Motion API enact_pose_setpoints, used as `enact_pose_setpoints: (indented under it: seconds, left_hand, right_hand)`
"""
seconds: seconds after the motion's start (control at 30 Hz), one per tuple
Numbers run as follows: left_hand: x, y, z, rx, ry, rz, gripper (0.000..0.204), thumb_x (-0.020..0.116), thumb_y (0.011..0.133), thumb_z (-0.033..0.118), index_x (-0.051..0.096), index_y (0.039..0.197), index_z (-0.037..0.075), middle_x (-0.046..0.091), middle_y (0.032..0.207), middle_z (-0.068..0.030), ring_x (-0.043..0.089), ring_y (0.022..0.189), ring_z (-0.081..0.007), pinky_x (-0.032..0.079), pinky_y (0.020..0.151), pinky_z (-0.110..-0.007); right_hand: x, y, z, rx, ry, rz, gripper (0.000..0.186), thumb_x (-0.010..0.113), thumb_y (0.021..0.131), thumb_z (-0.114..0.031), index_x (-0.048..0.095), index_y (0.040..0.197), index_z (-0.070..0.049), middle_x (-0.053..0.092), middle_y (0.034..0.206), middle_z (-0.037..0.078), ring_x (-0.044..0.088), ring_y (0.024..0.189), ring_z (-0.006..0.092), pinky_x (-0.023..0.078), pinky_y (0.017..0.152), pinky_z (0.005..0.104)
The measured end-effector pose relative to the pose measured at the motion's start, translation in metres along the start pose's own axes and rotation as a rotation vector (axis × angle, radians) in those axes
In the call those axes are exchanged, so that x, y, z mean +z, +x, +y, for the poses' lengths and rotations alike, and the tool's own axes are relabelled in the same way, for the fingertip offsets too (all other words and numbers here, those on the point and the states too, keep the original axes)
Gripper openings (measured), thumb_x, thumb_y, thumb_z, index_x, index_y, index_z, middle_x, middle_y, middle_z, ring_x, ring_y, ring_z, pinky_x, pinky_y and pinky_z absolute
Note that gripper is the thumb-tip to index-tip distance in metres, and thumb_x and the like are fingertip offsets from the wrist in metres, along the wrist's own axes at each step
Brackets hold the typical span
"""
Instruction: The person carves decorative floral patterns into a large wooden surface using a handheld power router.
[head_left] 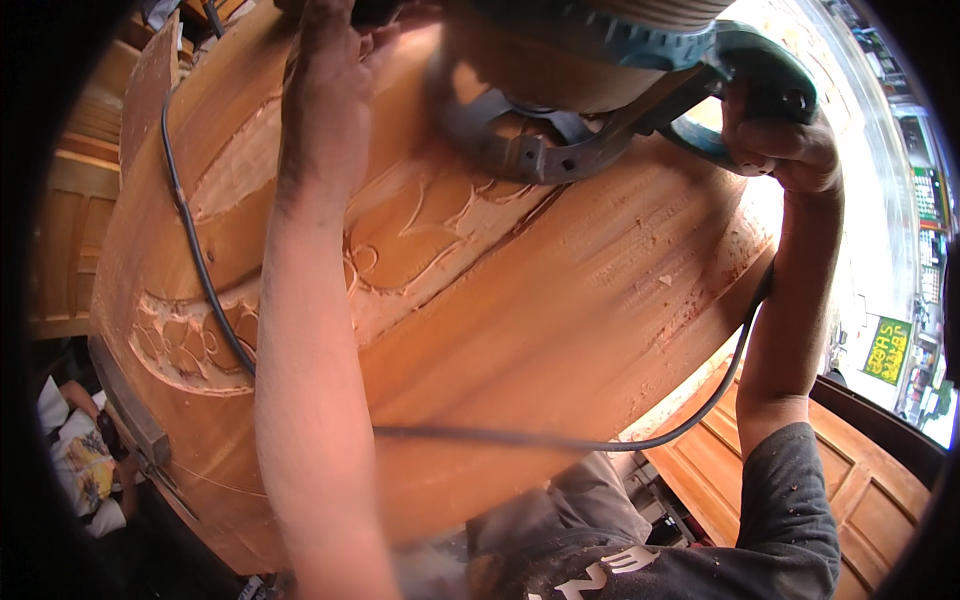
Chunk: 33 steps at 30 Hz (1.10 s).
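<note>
Here's the router (600, 55), top centre, above the carved wooden panel (520, 330) — right hand (800, 152) wrapped round its handle (775, 62), upper right. Left hand (333, 95), upper left of centre, well apart from the right — its grip, I can't tell. Dark cord (480, 436) curves below.

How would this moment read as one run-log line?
right hand: gripping router handle; left hand: grip unclear; router: over carved panel; cord: crossing panel
</note>
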<state>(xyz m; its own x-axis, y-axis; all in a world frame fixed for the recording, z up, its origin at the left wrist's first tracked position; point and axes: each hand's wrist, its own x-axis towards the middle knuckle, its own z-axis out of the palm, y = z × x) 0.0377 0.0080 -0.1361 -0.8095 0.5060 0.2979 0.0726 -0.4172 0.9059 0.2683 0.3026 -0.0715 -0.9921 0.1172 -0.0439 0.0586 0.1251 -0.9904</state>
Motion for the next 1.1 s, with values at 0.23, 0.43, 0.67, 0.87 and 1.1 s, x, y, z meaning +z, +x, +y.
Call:
enact_pose_setpoints:
  seconds: [0.23, 0.43, 0.67, 0.87, 1.1]
  left_hand:
    - [-0.015, 0.009, -0.005, -0.111, 0.017, 0.09, 0.056, 0.055, 0.104, 0.058, 0.049, 0.14, 0.015, 0.045, 0.087, 0.0007, 0.055, 0.1, -0.0145, 0.034, 0.118, -0.048]
    - [0.019, 0.006, 0.022, -0.15, 0.062, 0.082, 0.065, 0.052, 0.103, 0.062, 0.046, 0.148, 0.015, 0.064, 0.126, -0.0031, 0.054, 0.123, -0.016, 0.031, 0.119, -0.043]
    - [0.022, -0.008, 0.015, 0.007, 0.155, -0.022, 0.068, 0.049, 0.104, 0.063, 0.052, 0.148, 0.011, 0.062, 0.131, -0.0005, 0.058, 0.109, -0.0145, 0.043, 0.104, -0.035]
    - [0.024, -0.01, 0.009, 0.06, 0.178, 0.063, 0.07, 0.048, 0.106, 0.059, 0.04, 0.158, 0.012, 0.054, 0.141, -0.0006, 0.056, 0.109, -0.0149, 0.044, 0.104, -0.034]
    - [0.041, -0.015, 0.017, 0.101, 0.174, 0.114, 0.07, 0.047, 0.107, 0.058, 0.037, 0.161, 0.014, 0.054, 0.141, -0.0013, 0.056, 0.111, -0.0153, 0.044, 0.106, -0.035]
  right_hand:
    - [0.001, -0.004, -0.001, 0.002, -0.068, 0.078, 0.032, 0.07, 0.065, -0.009, 0.065, 0.094, 0.004, 0.052, 0.059, 0.003, 0.045, 0.045, 0.0097, 0.037, 0.042, 0.0263]
    - [-0.003, 0.002, 0.003, -0.115, -0.096, 0.033, 0.053, 0.075, 0.065, -0.018, 0.063, 0.111, 0.006, 0.06, 0.07, 0.007, 0.052, 0.052, 0.0111, 0.041, 0.046, 0.0253]
    - [0.015, 0.012, -0.005, -0.339, -0.109, 0.133, 0.076, 0.079, 0.057, -0.023, 0.065, 0.124, 0.011, 0.07, 0.084, 0.014, 0.06, 0.058, 0.0145, 0.046, 0.048, 0.025]
    - [0.004, 0.009, -0.002, -0.276, 0.176, -0.1, 0.082, 0.08, 0.061, -0.023, 0.056, 0.131, 0.012, 0.065, 0.076, 0.013, 0.055, 0.051, 0.0142, 0.042, 0.043, 0.0244]
    - [0.006, 0.002, 0.016, -0.321, 0.238, 0.083, 0.072, 0.072, 0.069, 0.002, 0.048, 0.136, 0.013, 0.058, 0.071, 0.01, 0.05, 0.046, 0.0142, 0.036, 0.039, 0.0258]
